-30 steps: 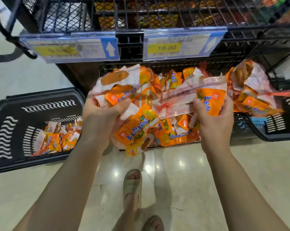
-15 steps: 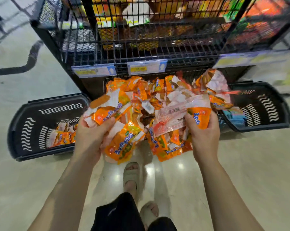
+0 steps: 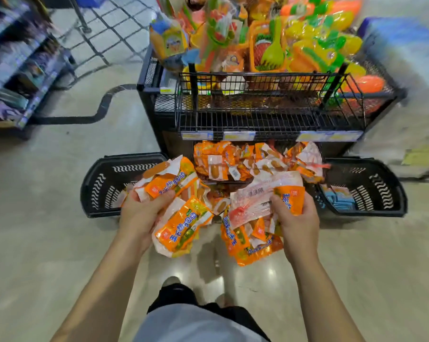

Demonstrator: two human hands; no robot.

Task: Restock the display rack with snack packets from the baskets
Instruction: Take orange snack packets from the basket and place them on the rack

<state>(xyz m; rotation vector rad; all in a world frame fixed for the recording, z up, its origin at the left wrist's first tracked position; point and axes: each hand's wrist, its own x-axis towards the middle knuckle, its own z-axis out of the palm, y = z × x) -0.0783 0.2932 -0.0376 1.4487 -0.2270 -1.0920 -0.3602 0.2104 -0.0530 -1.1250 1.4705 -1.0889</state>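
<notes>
Pale shop floor [image 3: 48, 243] lies underfoot. Just above it, the left hand [image 3: 140, 213] and right hand [image 3: 298, 218] each clutch a bunch of orange snack packets [image 3: 181, 225]. Beyond, the left basket [image 3: 97, 183] holds a few more. The display rack [image 3: 258, 119] is heaped low down: restocking seems well along, these handfuls not yet in.

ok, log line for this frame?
left hand: grips orange packets | right hand: grips second packet bunch | rack: packet pile on bottom shelf | left basket: few packets | right basket: blue packs
</notes>
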